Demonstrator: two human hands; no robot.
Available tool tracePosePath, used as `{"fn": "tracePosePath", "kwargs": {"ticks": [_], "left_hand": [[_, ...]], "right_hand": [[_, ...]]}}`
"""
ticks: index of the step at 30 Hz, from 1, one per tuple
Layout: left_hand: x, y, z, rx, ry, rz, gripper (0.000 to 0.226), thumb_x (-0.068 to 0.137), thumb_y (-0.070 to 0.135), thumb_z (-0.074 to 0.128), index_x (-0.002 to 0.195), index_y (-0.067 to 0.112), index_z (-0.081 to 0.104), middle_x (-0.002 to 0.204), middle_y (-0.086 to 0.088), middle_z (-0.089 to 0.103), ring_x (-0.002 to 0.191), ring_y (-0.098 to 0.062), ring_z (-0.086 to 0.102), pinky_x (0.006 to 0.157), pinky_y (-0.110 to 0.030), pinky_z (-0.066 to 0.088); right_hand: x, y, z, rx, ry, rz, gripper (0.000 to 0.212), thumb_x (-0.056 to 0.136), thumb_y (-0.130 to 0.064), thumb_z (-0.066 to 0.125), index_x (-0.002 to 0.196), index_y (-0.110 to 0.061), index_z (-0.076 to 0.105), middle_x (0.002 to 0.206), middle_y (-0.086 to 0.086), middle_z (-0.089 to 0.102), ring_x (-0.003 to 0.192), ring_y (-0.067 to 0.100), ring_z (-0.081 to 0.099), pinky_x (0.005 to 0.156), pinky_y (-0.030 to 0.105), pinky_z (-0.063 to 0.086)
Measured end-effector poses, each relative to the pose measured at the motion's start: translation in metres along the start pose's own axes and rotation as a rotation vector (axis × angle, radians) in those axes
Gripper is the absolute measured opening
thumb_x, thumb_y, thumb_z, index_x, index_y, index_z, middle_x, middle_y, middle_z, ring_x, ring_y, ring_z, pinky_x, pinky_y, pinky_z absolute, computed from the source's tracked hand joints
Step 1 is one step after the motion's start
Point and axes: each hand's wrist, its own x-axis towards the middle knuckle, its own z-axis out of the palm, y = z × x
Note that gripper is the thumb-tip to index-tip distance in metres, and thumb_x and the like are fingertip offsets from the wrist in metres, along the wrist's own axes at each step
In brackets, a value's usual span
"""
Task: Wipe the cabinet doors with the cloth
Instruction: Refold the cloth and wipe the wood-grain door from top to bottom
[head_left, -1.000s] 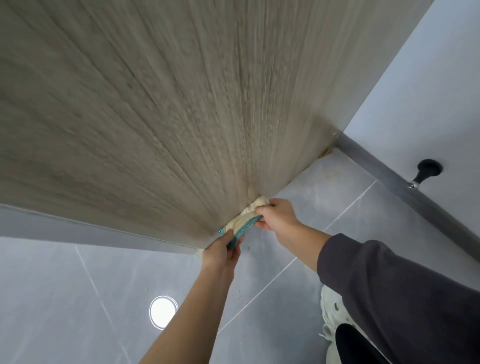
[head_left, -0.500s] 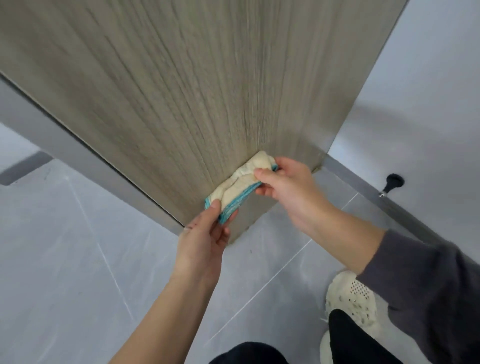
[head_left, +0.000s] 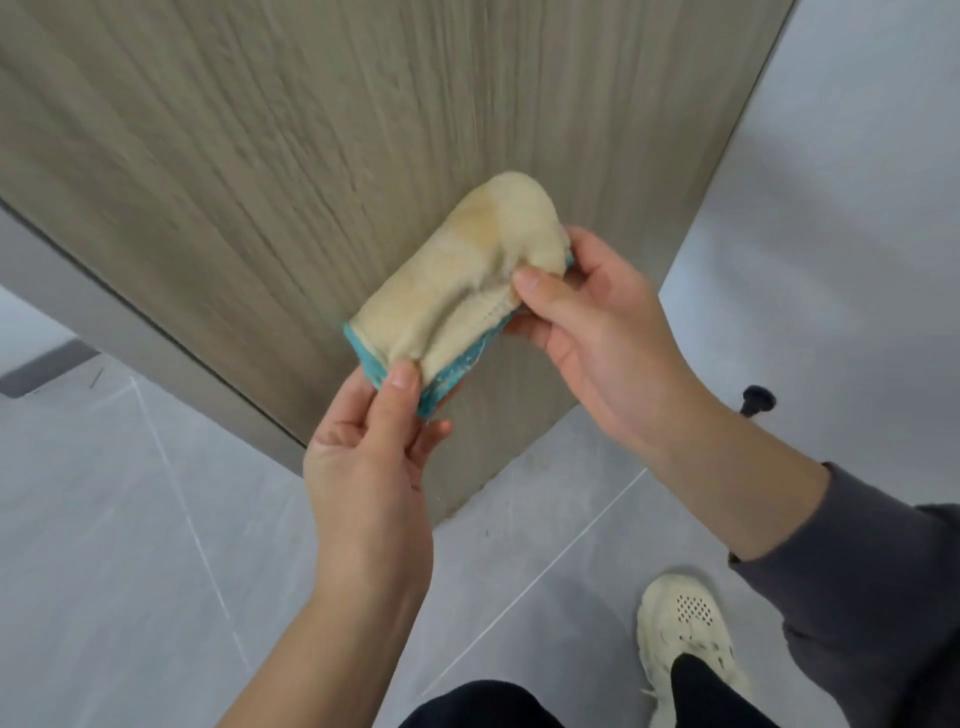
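Raised since last frame: cloth (head_left: 457, 291), up from bottom corner of cabinet door (head_left: 311, 156), nearer camera; left hand (head_left: 371, 457) thumb and fingers pinch its teal-edged lower end; right hand (head_left: 597, 332) pinches upper end, folded cloth spanning between the fingertips.

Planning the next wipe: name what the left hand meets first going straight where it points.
Likely the cabinet door: the left hand, pinching the cloth, points up toward its wood-grain face; the gap is unclear.

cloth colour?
Cream-yellow face, teal edging and underside, on the cloth; head view, the only one.
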Motion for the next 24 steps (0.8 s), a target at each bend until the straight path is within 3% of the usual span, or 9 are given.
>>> {"fn": "tracePosePath", "kwargs": {"ticks": [7,11,16,20,22,24], "left_hand": [[0.028,-0.147,-0.038,0.122,0.146,-0.503,0.007,0.088,0.017,0.067,0.092,0.012,0.070,0.097,-0.007,0.073,0.084,-0.015,0.070,0.061,-0.021,0.054],[0.059,-0.232,-0.060,0.173,0.217,-0.744,0.022,0.091,0.012,0.066,0.111,0.000,0.065,0.103,-0.014,0.073,0.075,-0.016,0.074,0.056,-0.022,0.056],[0.094,-0.292,-0.072,0.173,0.286,-0.894,0.028,0.093,0.008,0.063,0.117,-0.008,0.060,0.094,-0.018,0.069,0.074,-0.022,0.069,0.049,-0.021,0.055],[0.112,-0.314,-0.078,0.151,0.340,-0.969,0.031,0.094,0.008,0.062,0.120,-0.008,0.057,0.091,-0.018,0.067,0.058,-0.019,0.071,0.043,-0.021,0.052],[0.118,-0.320,-0.082,0.108,0.394,-0.984,0.033,0.094,0.008,0.061,0.122,-0.009,0.055,0.094,-0.019,0.066,0.066,-0.022,0.070,0.043,-0.022,0.053],[0.125,-0.323,-0.086,0.070,0.445,-0.987,0.035,0.095,0.009,0.061,0.123,-0.010,0.054,0.100,-0.020,0.066,0.075,-0.024,0.067,0.045,-0.023,0.055]], "right_hand": [[-0.021,0.124,-0.117,-0.161,0.337,0.463,0.015,0.093,-0.001,0.058,0.107,-0.004,0.062,0.101,0.018,0.066,0.088,0.021,0.066,0.071,0.027,0.057],[-0.014,0.196,-0.173,-0.235,0.467,0.701,0.015,0.091,0.000,0.061,0.106,-0.001,0.061,0.103,0.021,0.065,0.083,0.025,0.065,0.069,0.028,0.057],[0.011,0.245,-0.204,-0.358,0.529,0.850,0.014,0.088,0.006,0.063,0.100,0.000,0.061,0.100,0.020,0.062,0.074,0.022,0.062,0.054,0.023,0.056],[0.029,0.277,-0.216,-0.462,0.566,0.931,0.016,0.084,0.006,0.067,0.079,-0.006,0.058,0.111,0.026,0.065,0.092,0.035,0.067,0.075,0.041,0.059],[0.036,0.286,-0.212,-0.475,0.576,0.944,0.014,0.083,0.006,0.068,0.092,-0.001,0.061,0.113,0.025,0.065,0.098,0.036,0.067,0.079,0.044,0.058],[0.042,0.293,-0.208,-0.451,0.599,0.960,0.029,0.083,0.005,0.069,0.111,0.003,0.061,0.110,0.020,0.063,0.102,0.035,0.066,0.076,0.039,0.058]]}}
